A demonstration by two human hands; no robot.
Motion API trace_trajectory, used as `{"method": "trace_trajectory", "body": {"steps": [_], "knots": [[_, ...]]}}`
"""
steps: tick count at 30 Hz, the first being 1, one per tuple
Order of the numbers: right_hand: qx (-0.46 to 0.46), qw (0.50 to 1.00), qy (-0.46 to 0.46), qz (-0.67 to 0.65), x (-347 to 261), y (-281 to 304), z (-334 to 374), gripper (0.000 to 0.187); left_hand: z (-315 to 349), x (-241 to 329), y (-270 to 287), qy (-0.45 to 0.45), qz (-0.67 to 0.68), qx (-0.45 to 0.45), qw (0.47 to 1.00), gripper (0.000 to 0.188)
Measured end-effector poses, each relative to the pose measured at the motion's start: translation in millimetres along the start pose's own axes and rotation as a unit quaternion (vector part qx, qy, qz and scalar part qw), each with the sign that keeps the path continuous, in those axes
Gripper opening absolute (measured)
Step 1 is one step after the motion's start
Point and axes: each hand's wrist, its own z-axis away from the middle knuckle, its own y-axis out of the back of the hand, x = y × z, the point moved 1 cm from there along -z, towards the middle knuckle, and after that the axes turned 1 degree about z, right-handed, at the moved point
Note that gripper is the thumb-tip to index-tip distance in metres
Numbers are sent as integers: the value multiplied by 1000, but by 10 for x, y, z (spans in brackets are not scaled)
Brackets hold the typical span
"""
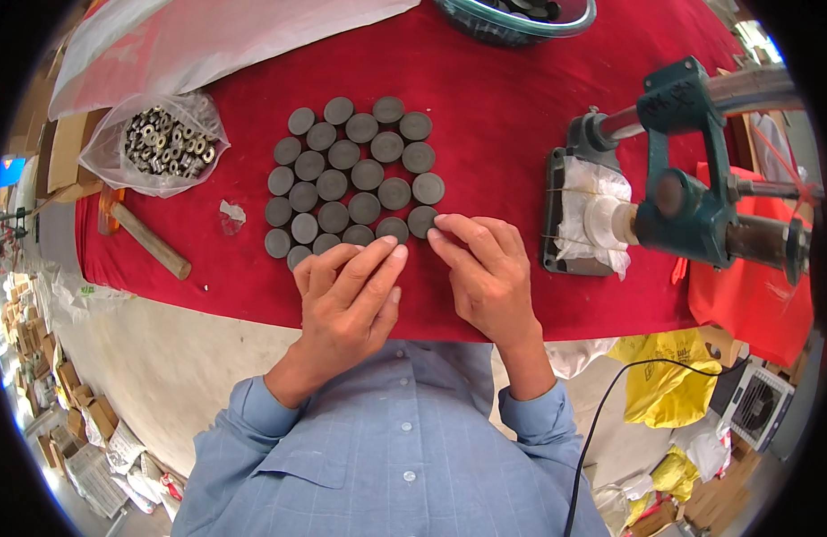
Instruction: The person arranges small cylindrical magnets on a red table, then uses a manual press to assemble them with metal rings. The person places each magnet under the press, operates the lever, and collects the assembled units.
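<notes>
Rows of dark grey round discs (344, 154) lie flat, packed closely side by side on a red cloth (485, 107). My left hand (346, 291) is at the near edge of the group, fingers stretched and apart. Its fingertips meet the lower rim of one front disc (393, 227) and cover parts of others. On the right, my right hand (489, 268) has thumb and forefinger close together at the edge of the near right corner disc (422, 220), which rests on the cloth.
A green hand press (677, 206) with a wrapped base stands on the right. On the left are a plastic bag of metal rings (167, 148) and a wooden-handled hammer (149, 240). A bowl (521, 27) of dark pieces sits at the back. A white sheet (207, 40) covers the far left.
</notes>
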Motion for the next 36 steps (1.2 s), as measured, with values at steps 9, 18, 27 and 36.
{"method": "trace_trajectory", "body": {"steps": [9, 18, 27, 36], "knots": [[-6, 1000, -13, -14, -1, 19, -38, 31, 44, 24, -148, 15, -71, -32, 997, 59], [36, 989, -87, -110, 56, 3, 35, 46, 31, 64, -208, 22, -64, -16, 998, 61], [53, 978, -135, -147, 86, 22, 22, 39, -103, -73, -76, 83, -86, -31, 992, 66], [57, 977, -132, -158, 80, 24, 11, 33, -178, -145, -84, 56, -100, -14, 993, 58]]}}
